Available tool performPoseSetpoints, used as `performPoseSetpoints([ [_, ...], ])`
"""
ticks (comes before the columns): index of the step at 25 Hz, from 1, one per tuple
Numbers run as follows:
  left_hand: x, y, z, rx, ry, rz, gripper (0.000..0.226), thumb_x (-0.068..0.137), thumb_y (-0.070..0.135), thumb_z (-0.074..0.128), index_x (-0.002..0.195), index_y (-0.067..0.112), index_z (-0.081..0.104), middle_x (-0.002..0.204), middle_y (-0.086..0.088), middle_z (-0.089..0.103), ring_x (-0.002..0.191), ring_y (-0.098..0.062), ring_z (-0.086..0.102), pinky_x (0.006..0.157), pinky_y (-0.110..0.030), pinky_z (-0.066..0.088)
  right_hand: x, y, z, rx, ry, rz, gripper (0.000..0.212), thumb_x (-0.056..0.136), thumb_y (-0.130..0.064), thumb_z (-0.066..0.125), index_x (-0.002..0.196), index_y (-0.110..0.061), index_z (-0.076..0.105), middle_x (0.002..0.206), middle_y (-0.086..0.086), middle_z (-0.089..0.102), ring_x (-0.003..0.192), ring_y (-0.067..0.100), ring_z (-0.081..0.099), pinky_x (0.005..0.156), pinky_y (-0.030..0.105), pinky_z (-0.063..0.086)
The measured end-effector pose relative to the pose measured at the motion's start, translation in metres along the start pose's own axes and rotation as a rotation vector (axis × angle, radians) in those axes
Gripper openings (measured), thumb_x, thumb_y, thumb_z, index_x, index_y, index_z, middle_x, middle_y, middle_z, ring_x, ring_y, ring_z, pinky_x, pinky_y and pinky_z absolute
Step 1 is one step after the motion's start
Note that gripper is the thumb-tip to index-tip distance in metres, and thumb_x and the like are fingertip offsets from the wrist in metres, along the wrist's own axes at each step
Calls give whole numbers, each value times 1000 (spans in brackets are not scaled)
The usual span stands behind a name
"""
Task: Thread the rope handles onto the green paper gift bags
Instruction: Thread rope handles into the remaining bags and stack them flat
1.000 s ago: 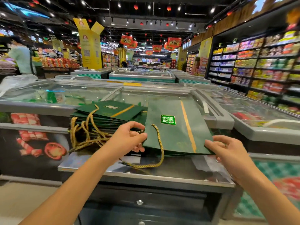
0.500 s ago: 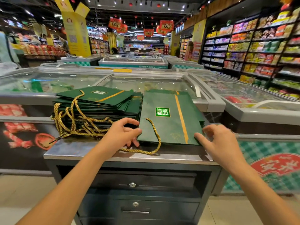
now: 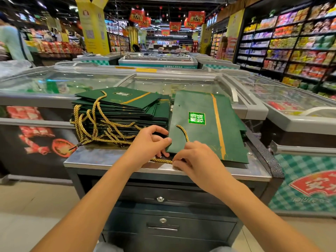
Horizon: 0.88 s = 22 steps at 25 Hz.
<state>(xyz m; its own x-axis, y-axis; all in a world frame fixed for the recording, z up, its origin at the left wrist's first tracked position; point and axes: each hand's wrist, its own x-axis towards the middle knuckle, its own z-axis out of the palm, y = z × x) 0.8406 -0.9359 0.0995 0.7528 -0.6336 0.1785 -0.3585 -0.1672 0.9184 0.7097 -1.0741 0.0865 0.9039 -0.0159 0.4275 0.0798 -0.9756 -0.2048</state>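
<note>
Pinching limp gold rope (image 3: 183,132) near its tip, right hand (image 3: 198,160) is working centre frame; left hand (image 3: 151,142) is gripping light, creasable green bag (image 3: 205,128) by its corner.

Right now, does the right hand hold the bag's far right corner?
No: the right hand pinches the gold rope by the green bag, at its near left corner.

One flat green bag (image 3: 205,128) on a metal table (image 3: 101,157), left hand (image 3: 151,142) holding its near corner, right hand (image 3: 198,159) pinching the gold rope (image 3: 182,132) at its edge; pile of bags (image 3: 127,110) with ropes just beside
</note>
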Motion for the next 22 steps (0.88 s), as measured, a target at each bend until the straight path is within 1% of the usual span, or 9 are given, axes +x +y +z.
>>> performPoseSetpoints([
  [3, 3, -2, -3, -22, 6, -15, 19, 94, 16, 70, 111, 14, 63, 66, -4, 70, 48, -8, 58, 60, -27, 51, 0, 2, -4, -50, -29, -1, 22, 104, -30, 53, 100, -23, 74, 93, -2, 60, 90, 23, 51, 84, 40, 43],
  [5, 5, -2, -6, -35, -7, -29, 19, 93, 15, 71, 110, 14, 64, 72, -11, 72, 49, -10, 58, 60, -27, 52, -4, 5, -8, -74, -36, -32, 23, 104, -31, 51, 99, -22, 72, 93, -2, 60, 89, 24, 51, 81, 40, 43],
  [7, 5, -3, -7, -42, -21, -29, 20, 92, 14, 72, 111, 13, 64, 78, -14, 74, 50, -11, 58, 58, -24, 52, -10, 12, -15, -102, -32, -44, 20, 103, -29, 55, 95, -21, 72, 89, -2, 59, 85, 25, 52, 77, 40, 43],
  [9, 5, -4, -6, -47, -17, -21, 21, 92, 14, 72, 111, 13, 64, 77, -10, 75, 50, -10, 58, 57, -23, 52, -18, 24, -24, -127, -4, -16, 14, 98, -26, 63, 90, -20, 73, 83, -3, 57, 80, 23, 52, 71, 38, 43],
  [13, 3, -3, -2, -92, 2, -44, 18, 91, 15, 73, 107, 18, 65, 76, -5, 74, 53, -8, 57, 55, -28, 54, -33, 45, -37, -179, 42, 67, 6, 88, -23, 75, 83, -23, 71, 76, -7, 54, 73, 18, 49, 66, 35, 40],
  [15, 2, -2, -1, -144, 0, -79, 17, 91, 14, 73, 106, 19, 66, 78, -6, 73, 55, -9, 57, 53, -32, 56, -37, 48, -39, -158, 43, 79, 6, 86, -23, 76, 85, -24, 70, 76, -10, 53, 73, 16, 48, 67, 31, 37],
  [18, 1, -2, -1, -130, 1, -82, 19, 91, 17, 73, 109, 19, 66, 80, -6, 74, 58, -11, 59, 63, -45, 62, -35, 39, -37, -48, 73, 50, 8, 87, -27, 75, 94, -25, 71, 76, -12, 51, 74, 14, 48, 67, 27, 35],
  [20, 1, -2, -1, -136, 4, -85, 19, 92, 17, 73, 109, 19, 66, 81, -7, 74, 59, -11, 59, 65, -48, 61, -25, 27, -29, 31, 72, 11, 15, 87, -33, 75, 100, -26, 74, 78, -12, 50, 77, 14, 48, 67, 25, 37],
  [22, 0, -2, -1, -133, 5, -85, 19, 92, 18, 73, 109, 20, 66, 82, -7, 75, 61, -13, 60, 65, -50, 61, -9, 15, -18, 85, 26, 9, 19, 88, -39, 76, 104, -28, 77, 81, -12, 50, 81, 14, 48, 70, 28, 40],
])
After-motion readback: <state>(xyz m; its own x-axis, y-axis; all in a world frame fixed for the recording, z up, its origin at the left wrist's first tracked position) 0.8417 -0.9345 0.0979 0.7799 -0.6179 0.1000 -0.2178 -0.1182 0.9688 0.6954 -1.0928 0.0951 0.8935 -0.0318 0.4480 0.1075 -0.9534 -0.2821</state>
